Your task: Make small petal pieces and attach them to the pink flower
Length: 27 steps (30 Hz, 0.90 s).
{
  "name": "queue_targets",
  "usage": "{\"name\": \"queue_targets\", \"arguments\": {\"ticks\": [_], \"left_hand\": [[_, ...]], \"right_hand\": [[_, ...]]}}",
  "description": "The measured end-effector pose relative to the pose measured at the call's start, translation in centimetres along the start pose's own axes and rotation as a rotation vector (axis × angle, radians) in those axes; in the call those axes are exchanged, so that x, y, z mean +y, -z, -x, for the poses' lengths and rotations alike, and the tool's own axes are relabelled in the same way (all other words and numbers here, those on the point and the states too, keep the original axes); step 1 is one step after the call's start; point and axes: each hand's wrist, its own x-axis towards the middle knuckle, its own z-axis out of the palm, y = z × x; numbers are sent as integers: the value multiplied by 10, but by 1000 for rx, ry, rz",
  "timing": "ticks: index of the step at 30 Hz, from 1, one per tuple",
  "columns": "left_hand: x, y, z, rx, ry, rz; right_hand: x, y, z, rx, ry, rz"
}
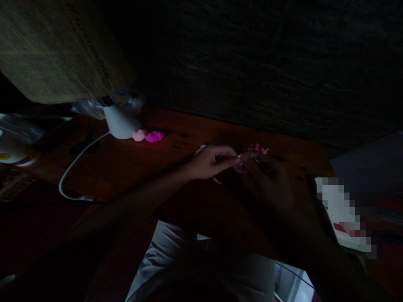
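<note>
My left hand [212, 162] reaches over the wooden table [189, 126] with thumb and index finger pinched together. My right hand [272, 176] meets it fingertip to fingertip, its fingers closed too. Between the fingertips shows a small white piece [239, 156], soft-looking, its exact kind too dark to tell. Just behind my right fingers lies a bright pink frilly bit [260, 148], partly hidden by them. Whitish scraps [200, 149] stick out from behind my left hand.
A white lamp base [121, 121] with a white cord [64, 176] stands at the left under a newspaper-print shade [59, 50]. Beside it sit a pale pink lump [139, 135] and a magenta lump [154, 136]. A lit, pixelated screen [343, 214] is at the right; a dark wall [252, 63] rises behind.
</note>
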Motion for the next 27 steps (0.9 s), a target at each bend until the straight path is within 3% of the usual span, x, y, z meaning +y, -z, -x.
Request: {"name": "queue_targets", "arguments": {"ticks": [5,11,17,27], "left_hand": [[-3,0,-1,19,-19,1],[-4,1,0,25,-26,6],[-4,0,0,28,7,-32],[0,6,-3,139,-19,-17]], "right_hand": [[3,-2,-1,58,-72,-81],[0,-4,-2,21,-153,-152],[1,0,-3,40,-94,-63],[-5,2,-1,66,72,7]]}}
